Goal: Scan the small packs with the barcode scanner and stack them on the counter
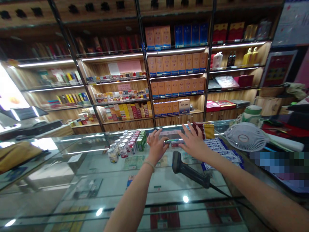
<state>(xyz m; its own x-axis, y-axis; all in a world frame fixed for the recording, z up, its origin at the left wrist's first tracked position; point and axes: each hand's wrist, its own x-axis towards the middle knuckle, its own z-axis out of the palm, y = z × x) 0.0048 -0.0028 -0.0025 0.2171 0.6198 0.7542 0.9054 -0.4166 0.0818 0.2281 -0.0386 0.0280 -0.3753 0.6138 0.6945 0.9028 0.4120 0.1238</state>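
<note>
Both arms reach forward over a glass counter (145, 193). My left hand (156, 145) is beside a small slim green-and-pink item (172, 141), its thumb and fingertips near the left end; whether it grips the item is unclear. On the right, my right hand (193, 141) has its fingers spread, close to the item's other end. A black handheld scanner (190, 172) with a cable lies below my right hand. Rows of small cans (127, 141) stand left of my left hand. Blue-and-white packets (222, 149) lie under and beyond my right forearm, with yellow and dark red packs (207, 130) behind them.
A white round fan (245, 137) and a green-and-white container (252, 112) stand at the right. Lit shelves (178, 75) with boxes and bottles line the back wall. A tan cloth item (19, 154) lies at the far left. Goods show beneath the glass.
</note>
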